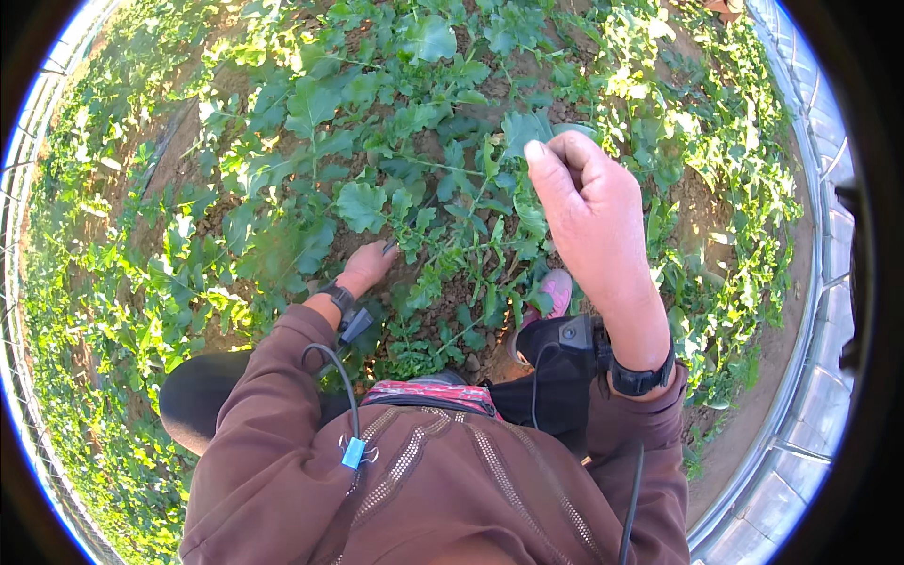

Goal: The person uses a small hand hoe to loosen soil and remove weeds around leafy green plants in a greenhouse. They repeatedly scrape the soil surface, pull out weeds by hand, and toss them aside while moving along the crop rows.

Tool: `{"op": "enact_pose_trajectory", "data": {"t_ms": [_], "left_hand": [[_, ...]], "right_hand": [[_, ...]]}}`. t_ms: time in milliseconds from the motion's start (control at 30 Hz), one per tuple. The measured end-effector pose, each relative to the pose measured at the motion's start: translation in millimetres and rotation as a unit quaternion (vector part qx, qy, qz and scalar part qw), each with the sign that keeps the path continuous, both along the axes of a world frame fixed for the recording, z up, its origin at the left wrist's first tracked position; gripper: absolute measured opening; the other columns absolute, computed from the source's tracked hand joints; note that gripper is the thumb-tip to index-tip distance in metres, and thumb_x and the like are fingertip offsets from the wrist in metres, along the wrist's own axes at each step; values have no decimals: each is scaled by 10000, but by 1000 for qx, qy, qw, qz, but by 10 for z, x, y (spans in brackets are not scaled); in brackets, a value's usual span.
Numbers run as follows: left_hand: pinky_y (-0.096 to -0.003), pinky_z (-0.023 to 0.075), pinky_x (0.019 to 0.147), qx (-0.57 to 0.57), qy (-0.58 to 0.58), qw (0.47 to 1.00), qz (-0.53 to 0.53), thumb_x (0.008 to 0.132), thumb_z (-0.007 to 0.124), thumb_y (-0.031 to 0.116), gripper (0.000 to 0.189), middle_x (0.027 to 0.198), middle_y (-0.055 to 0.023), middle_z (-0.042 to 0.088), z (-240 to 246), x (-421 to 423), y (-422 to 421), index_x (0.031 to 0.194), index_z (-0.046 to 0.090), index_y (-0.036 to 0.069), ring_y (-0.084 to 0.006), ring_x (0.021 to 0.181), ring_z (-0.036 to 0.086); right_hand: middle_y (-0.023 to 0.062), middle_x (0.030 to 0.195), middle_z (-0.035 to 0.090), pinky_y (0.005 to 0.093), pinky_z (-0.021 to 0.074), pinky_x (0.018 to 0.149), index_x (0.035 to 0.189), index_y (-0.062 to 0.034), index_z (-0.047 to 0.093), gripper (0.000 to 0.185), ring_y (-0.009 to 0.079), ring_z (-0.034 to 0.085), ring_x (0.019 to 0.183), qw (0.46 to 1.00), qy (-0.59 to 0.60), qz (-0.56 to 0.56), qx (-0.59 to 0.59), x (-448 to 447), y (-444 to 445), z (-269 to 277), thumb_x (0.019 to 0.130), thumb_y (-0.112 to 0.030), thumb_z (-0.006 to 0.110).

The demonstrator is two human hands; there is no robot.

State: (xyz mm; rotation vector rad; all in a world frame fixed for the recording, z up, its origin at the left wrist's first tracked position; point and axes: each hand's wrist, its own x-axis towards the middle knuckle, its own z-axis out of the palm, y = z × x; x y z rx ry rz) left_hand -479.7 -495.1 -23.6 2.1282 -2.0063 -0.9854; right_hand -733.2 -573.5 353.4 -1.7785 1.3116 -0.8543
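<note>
Low among the plants, my left hand (371,265) is closed around a thin dark object (389,246), of which only a short end shows; its kind cannot be made out. Bare soil and lobed green leaves (361,206) lie right beside that hand. My right hand (593,205) is raised higher, nearer the camera, with thumb and fingers curled. A broad leaf (526,133) shows just beyond its fingertips. Whether the curled fingers pinch any of it is hidden. Leafy stems (480,194) spread over the ground between the two hands.
A pink shoe (556,291) stands on the soil below my right hand. Cables run along both sleeves, one with a blue binder clip (354,453). Dense plants (233,296) fill the left side. A clear sheeted wall (812,395) curves along the right.
</note>
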Motion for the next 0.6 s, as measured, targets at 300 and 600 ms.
{"op": "enact_pose_trajectory", "data": {"t_ms": [300,600], "left_hand": [[-499,471,787,-16,93,987,132,905,462,407,409,890,-230,641,-6,-344,-1099,1018,561,27,-447,864,597],[-504,481,770,-29,39,992,114,917,448,391,396,908,-225,638,-379,-320,-1210,1007,559,21,-439,845,601]], "right_hand": [[-9,531,467,234,327,447,779,-2,553,191,33,399,501,998,45,-1,35,38,-94,-79,900,-147,581],[-2,548,486,228,346,456,794,2,552,156,32,409,512,996,57,-20,61,14,-159,-133,898,-110,586]]}}
